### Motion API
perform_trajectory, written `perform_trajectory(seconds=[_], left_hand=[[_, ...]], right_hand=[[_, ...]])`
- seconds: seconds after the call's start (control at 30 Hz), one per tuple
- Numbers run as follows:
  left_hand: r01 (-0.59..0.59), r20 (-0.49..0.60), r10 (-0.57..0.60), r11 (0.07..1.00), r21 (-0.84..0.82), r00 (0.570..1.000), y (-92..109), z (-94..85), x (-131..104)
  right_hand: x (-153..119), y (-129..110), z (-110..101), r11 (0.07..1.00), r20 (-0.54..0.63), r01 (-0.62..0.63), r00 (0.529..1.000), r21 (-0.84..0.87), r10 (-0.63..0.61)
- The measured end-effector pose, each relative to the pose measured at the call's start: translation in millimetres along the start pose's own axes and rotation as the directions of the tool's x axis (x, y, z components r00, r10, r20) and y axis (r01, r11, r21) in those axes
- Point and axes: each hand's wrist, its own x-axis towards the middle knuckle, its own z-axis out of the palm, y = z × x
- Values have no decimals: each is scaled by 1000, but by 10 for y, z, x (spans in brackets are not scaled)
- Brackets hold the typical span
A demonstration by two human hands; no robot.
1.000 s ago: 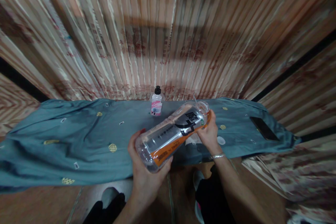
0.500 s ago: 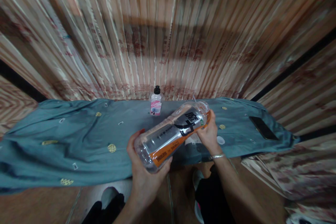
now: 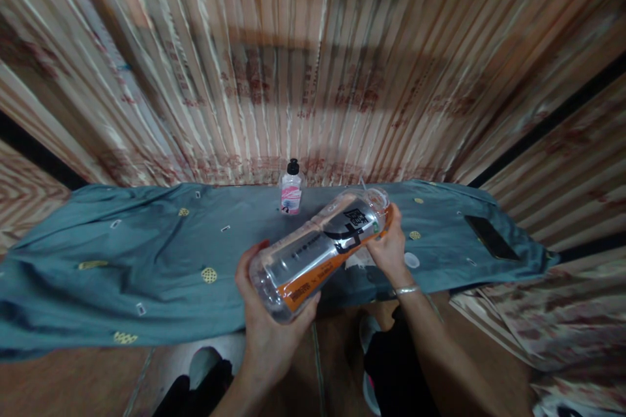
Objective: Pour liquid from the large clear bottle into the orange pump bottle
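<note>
A large clear plastic bottle (image 3: 317, 251) with an orange and black label is tilted above the cloth, its neck toward the upper right. My left hand (image 3: 274, 326) grips the bottle's base, thumb and fingers on either side. Near the neck my right hand (image 3: 391, 244) is wrapped around the other end; some of its fingers are hidden behind the bottle. Just behind stands a small bottle (image 3: 291, 192) with a black cap and a pink and white label. A round white disc (image 3: 411, 260), perhaps a cap, lies by my right wrist.
A green-blue cloth (image 3: 161, 228) with yellow pineapple prints covers the long narrow table. On its right side lies a black phone (image 3: 490, 238). A pleated curtain (image 3: 293, 65) hangs behind, and dark bars (image 3: 548, 120) slant at both sides.
The bottle has turned very slightly in my hands, its label shifting a little. Both hands keep nearly the same place and grip.
</note>
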Motion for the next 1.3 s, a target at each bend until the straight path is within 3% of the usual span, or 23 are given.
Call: perform_trajectory(seconds=[1.3], left_hand=[[-100, -31, 100, 995, 15, 994, -28, -3, 9]], right_hand=[[1, 16, 15, 1000, -16, 23, 1000, -4, -23]])
